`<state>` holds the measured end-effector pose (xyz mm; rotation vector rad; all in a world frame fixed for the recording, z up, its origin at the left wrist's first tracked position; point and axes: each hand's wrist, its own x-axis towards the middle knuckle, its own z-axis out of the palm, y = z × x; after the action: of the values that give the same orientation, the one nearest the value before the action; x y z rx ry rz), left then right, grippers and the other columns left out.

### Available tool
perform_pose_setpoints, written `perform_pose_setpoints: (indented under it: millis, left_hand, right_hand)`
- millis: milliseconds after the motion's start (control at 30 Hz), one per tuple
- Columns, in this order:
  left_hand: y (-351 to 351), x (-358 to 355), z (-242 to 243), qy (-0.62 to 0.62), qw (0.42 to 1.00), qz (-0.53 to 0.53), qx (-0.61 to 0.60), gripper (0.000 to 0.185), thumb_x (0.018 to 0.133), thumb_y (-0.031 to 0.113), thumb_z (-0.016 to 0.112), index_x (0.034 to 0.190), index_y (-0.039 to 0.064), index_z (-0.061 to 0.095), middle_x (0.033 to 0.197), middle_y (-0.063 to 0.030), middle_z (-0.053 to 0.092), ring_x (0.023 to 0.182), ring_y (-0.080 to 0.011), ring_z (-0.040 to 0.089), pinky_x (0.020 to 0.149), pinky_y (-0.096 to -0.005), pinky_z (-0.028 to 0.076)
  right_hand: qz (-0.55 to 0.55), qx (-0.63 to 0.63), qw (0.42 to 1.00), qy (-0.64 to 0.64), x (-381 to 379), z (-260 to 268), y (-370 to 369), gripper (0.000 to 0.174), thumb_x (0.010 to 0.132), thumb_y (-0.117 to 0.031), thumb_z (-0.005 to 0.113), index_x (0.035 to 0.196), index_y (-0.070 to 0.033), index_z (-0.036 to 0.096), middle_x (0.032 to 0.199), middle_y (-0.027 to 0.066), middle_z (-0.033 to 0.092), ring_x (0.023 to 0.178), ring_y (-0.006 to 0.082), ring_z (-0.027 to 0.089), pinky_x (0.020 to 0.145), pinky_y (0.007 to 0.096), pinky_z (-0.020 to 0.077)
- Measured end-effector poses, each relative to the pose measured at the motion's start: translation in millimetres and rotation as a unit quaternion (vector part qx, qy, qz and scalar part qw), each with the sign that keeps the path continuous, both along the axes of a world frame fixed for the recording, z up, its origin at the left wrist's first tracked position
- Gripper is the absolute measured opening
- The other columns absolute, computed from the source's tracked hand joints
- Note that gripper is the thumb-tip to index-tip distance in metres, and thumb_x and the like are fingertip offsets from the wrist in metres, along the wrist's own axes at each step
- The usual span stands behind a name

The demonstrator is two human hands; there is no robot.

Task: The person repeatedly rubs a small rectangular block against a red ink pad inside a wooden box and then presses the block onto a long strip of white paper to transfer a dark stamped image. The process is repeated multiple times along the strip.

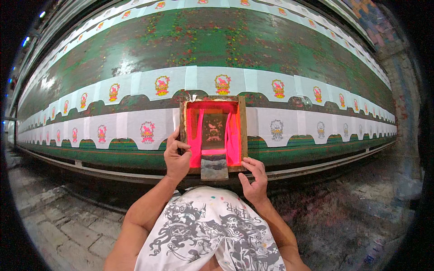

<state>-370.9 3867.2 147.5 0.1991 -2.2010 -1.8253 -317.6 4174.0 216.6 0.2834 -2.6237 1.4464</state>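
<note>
A wooden-framed printing screen (243,135) lies over the near row of white cloth pieces. Bright pink ink (234,152) coats its inner sides, and a printed motif shows through the mesh (213,130) in the middle. A flat squeegee (214,167) rests across the frame's near end, its lower part overhanging the edge. My left hand (179,154) grips the frame's left rail, the thumb and a finger bent over it. At the near right corner, my right hand (254,176) touches the rail with its fingertips, thumb held apart.
Left of the screen, near-row cloth pieces (157,118) bear pink-and-grey motifs; those on the right (261,118) bear grey ones. A farther row (205,79) carries pink-and-yellow prints. The long green table (200,40) is ink-spattered. A rail (135,175) edges its near side, above a paved floor (81,230).
</note>
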Motion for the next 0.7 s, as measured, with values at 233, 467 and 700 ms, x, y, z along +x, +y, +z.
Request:
perform_pose_setpoints:
  millis: [233, 467, 700]
  left_hand:
    - [3.8, -1.1, -0.4, -0.006, 1.0, -0.006, 0.012, 0.016, 0.083, -0.011, 0.074, 0.088, 0.004, 0.072, 0.167, -0.0321, 0.059, 0.16, -0.0391, 0.055, 0.13, -0.0459, 0.041]
    - [3.2, -2.0, -3.2, 0.0, 1.0, -0.017, -0.003, 0.016, 0.082, -0.011, 0.074, 0.086, 0.005, 0.072, 0.167, -0.0289, 0.06, 0.157, -0.0385, 0.057, 0.129, -0.0461, 0.041]
    - [4.2, -4.5, -9.1, 0.024, 1.0, -0.016, 0.013, 0.016, 0.081, -0.01, 0.074, 0.085, 0.005, 0.072, 0.167, -0.0287, 0.06, 0.156, -0.0405, 0.057, 0.13, -0.0473, 0.041]
  right_hand:
    - [0.009, 0.072, 0.994, 0.08, -6.4, 8.3, -1.2, 0.043, 0.091, -0.004, 0.087, 0.133, -0.004, 0.078, 0.139, 0.0176, 0.073, 0.135, 0.04, 0.069, 0.117, 0.0527, 0.0544]
    - [0.195, 0.189, 0.96, 0.062, -10.9, 39.6, -34.5, 0.047, 0.087, -0.012, 0.088, 0.133, -0.009, 0.079, 0.136, 0.0138, 0.071, 0.134, 0.038, 0.068, 0.113, 0.0524, 0.0561]
    - [0.191, 0.255, 0.944, 0.09, -30.9, 47.1, -70.0, 0.04, 0.091, -0.002, 0.073, 0.13, -0.003, 0.078, 0.131, 0.0142, 0.074, 0.125, 0.0372, 0.071, 0.108, 0.0514, 0.0578]
